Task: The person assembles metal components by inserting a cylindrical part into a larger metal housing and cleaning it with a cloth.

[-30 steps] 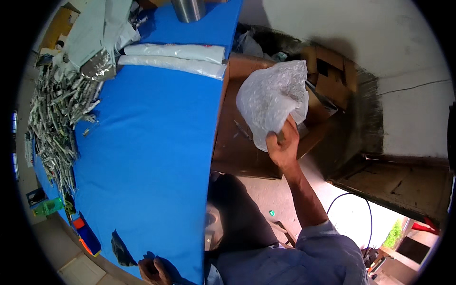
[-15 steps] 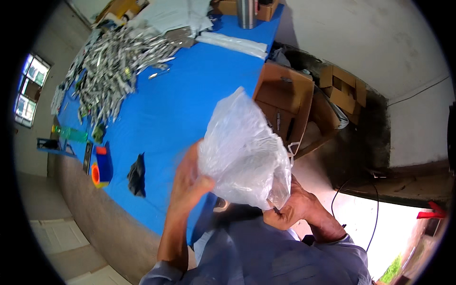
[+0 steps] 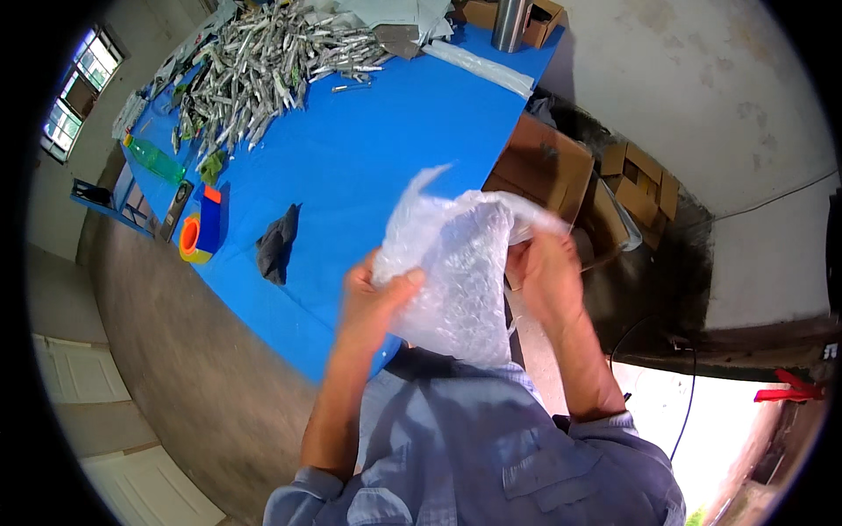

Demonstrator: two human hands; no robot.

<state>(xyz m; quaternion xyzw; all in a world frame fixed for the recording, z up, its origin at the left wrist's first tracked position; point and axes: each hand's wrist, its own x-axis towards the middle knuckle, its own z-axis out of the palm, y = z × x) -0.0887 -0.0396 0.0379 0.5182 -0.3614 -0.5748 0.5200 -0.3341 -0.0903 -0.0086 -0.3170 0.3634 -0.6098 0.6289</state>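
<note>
A crumpled, translucent plastic bag [image 3: 456, 272] hangs between my two hands, in front of my body at the table's near right edge. My left hand [image 3: 381, 294] grips its left side, thumb lying over the plastic and the other fingers behind it. On the other side, my right hand [image 3: 545, 272] pinches the bag's upper right edge; those fingers are partly smeared by motion. A bubbly texture shows over the bag's lower part. I cannot make out whether anything is inside.
The blue table [image 3: 351, 158] carries a heap of silvery, slim pieces [image 3: 272, 70], a dark cloth [image 3: 278, 245], an orange-and-blue tape dispenser [image 3: 202, 226] and a green bottle [image 3: 155, 158]. A steel flask [image 3: 510, 24] stands at the far right. Cardboard boxes [image 3: 548, 167] sit beyond the table's right edge.
My right hand has moved up from the bag's lower right corner to its upper right edge. The bag has turned and spread at the top. The head view has shifted.
</note>
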